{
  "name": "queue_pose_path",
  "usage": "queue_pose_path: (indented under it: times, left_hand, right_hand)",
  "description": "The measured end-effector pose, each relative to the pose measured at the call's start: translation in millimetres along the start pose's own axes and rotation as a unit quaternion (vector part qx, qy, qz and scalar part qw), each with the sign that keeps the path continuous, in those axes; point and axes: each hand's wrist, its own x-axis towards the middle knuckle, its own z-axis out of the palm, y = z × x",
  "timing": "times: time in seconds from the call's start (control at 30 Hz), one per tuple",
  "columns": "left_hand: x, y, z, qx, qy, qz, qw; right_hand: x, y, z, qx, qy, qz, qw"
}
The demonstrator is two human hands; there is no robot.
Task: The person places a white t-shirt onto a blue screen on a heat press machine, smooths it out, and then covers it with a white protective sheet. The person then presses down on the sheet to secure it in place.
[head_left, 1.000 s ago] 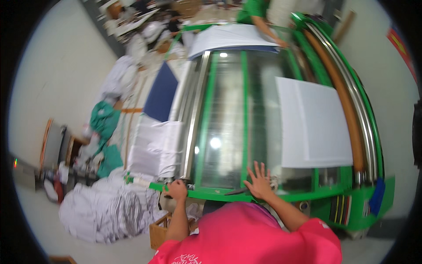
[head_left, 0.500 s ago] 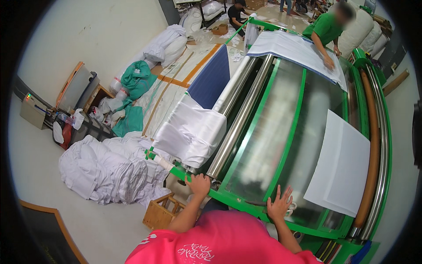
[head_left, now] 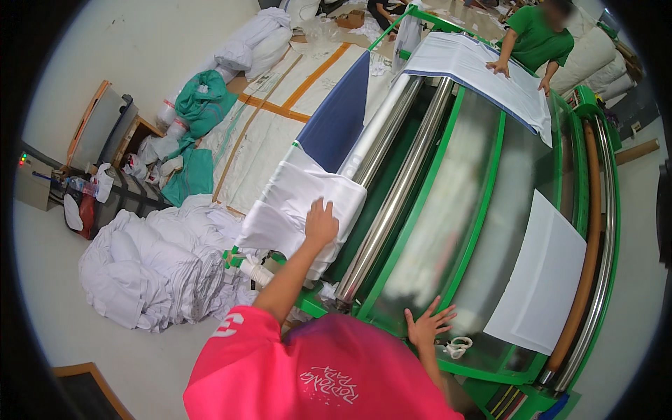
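My left hand lies over the white cloth draped at the near left end of a green-framed roller machine. Its fingers are stretched out, and it seems to touch the fabric without gripping it. On the near edge of the machine's see-through cover, my right hand rests with fingers spread. Beside that hand is a small bundle of white cord. Shiny metal rollers run lengthwise between the cloth and the cover. A white sheet lies farther right on the cover.
Across the machine a person in green has a hand on white cloth with a blue edge. A dark blue panel stands behind my cloth. A heap of white fabric lies on the left floor. A brown roller lines the right side.
My left hand has left the green frame and reached forward onto the white cloth. My right hand has shifted slightly left along the cover. The person in green now has both hands farther apart.
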Motion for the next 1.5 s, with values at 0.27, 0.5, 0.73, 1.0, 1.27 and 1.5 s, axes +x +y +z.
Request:
queue_pose_path:
  times: [0.27, 0.5, 0.73, 1.0, 1.27, 1.5]
  left_hand:
    - [118.4, -138.9, 39.9, 0.387, -0.064, 0.105, 0.914]
    - [15.3, -155.4, 43.7, 0.111, -0.228, -0.082, 0.964]
    - [-90.8, -152.0, 18.9, 0.083, -0.387, -0.147, 0.907]
    - [-46.9, -156.1, 7.9, 0.046, -0.482, -0.058, 0.873]
    - [117.5, -114.1, 11.8, -0.362, -0.021, -0.165, 0.917]
    - [230.6, -126.8, 61.8, -0.472, 0.143, -0.200, 0.847]
  right_hand:
    - [-1.1, -20.6, -14.9, 0.009, -0.017, -0.011, 1.000]
    - [-0.8, -20.2, -11.9, -0.007, 0.003, 0.012, 1.000]
    - [4.0, -17.6, -11.7, -0.012, -0.019, 0.020, 1.000]
    - [3.6, -18.2, -13.4, 0.006, -0.029, 0.020, 0.999]
    - [2.3, -15.8, -3.4, -0.027, -0.009, 0.031, 0.999]
    - [2.3, -21.6, -14.7, -0.025, -0.028, 0.027, 0.999]
